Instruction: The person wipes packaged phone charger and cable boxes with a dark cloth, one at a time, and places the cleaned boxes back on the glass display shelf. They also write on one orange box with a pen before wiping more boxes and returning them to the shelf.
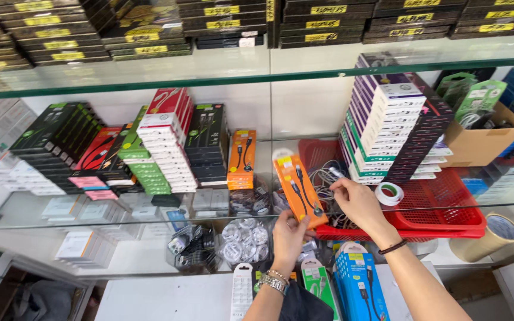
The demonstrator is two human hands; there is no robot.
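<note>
Two hands engaged: your left hand (288,233) is closed round the foot of the orange cable pack (299,189), fingers wrapped behind it. Your right hand (357,202) pinches its upper edge with thumb and forefinger, the red basket (447,208) just beyond those fingertips. The pack is in mid-handling; placing it next calls for a steady two-handed grip.

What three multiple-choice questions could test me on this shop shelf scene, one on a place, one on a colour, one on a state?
1. Where does the roll of tape lie?
A. in the red basket
B. in the cardboard box
C. on the top shelf

2. What colour is the cable package that the hands hold?
A. blue
B. orange
C. white

3. How is that package held?
A. lying flat, untouched
B. by one hand only
C. left hand below, right hand at its side

Answers: 1 A, the tape rests against the basket's mesh wall. 2 B, its card is orange with black cables. 3 C, both hands touch it.
</note>
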